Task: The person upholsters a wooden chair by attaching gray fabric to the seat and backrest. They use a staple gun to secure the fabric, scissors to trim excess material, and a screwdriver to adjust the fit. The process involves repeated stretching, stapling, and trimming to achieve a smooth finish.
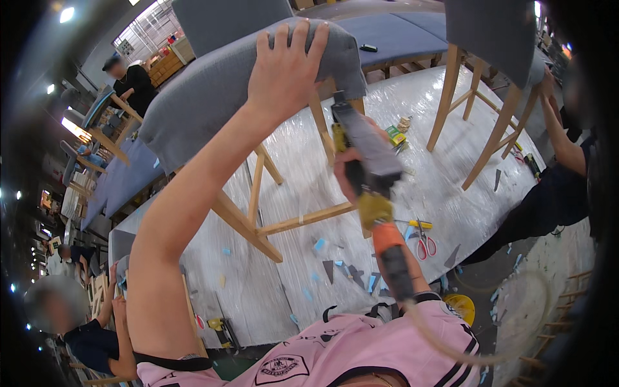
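A chair with a grey upholstered seat [206, 90] and pale wooden legs is in front of me, its legs over the plastic-covered table. My left hand [282, 74] lies on top of the grey fabric near the right end, fingers spread over its far edge. My right hand [348, 171] is wrapped round the grip of a staple gun [371, 145], which has a dark body and a hose running back from its handle. The gun's nose points up beside the seat's right underside, close to a wooden leg. Whether it touches the chair I cannot tell.
Red-handled scissors [425, 247], a green-and-yellow box [395, 135] and fabric scraps lie on the plastic-covered table [251, 290]. Another staple gun [222, 333] is at the near left edge. A second grey chair [496, 45] stands right, with a co-worker's arm [564, 122] on it.
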Demonstrator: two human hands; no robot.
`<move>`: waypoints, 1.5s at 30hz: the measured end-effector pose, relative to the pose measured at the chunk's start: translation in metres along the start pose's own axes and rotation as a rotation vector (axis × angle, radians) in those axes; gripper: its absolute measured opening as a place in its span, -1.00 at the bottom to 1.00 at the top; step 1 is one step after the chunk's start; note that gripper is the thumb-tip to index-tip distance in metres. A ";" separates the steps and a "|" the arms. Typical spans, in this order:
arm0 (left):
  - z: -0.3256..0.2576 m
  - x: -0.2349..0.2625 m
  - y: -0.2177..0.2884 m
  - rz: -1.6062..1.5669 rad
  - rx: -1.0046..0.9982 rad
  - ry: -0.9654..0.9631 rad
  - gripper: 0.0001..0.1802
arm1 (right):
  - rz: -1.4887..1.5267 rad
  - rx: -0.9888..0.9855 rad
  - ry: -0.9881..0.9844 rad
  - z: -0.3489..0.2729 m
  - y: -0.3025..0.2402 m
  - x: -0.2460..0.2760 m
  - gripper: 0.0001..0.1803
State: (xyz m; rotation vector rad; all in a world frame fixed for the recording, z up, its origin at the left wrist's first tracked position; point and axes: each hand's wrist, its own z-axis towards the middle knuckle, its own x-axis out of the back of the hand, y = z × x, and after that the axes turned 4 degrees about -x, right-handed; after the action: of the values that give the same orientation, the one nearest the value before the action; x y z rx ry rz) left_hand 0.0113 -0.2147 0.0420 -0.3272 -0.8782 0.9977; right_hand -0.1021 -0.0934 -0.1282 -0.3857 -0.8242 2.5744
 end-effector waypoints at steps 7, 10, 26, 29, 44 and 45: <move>0.000 0.005 0.008 0.050 0.007 -0.059 0.14 | -0.037 0.105 0.032 0.016 0.009 -0.039 -0.64; -0.004 0.004 0.009 0.069 0.001 -0.060 0.16 | -0.048 0.079 0.076 0.013 0.009 -0.045 -0.68; -0.002 0.008 0.010 -0.008 0.019 -0.036 0.13 | -0.049 0.145 0.130 0.013 0.023 -0.046 -0.67; -0.003 0.010 0.011 -0.024 0.028 -0.033 0.14 | -0.009 0.127 0.133 0.008 0.031 -0.050 -0.70; -0.019 0.041 0.002 -0.149 0.044 0.050 0.06 | 0.353 -0.246 0.262 -0.073 -0.011 0.066 -0.59; -0.031 0.049 0.001 -0.160 0.032 0.048 0.03 | 0.364 -0.508 0.382 -0.112 -0.008 0.092 -0.62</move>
State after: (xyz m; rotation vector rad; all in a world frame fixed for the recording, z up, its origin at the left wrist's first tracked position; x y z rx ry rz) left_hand 0.0469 -0.1689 0.0457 -0.2493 -0.8307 0.8517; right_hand -0.1386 0.0101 -0.2238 -1.2346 -1.3500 2.4372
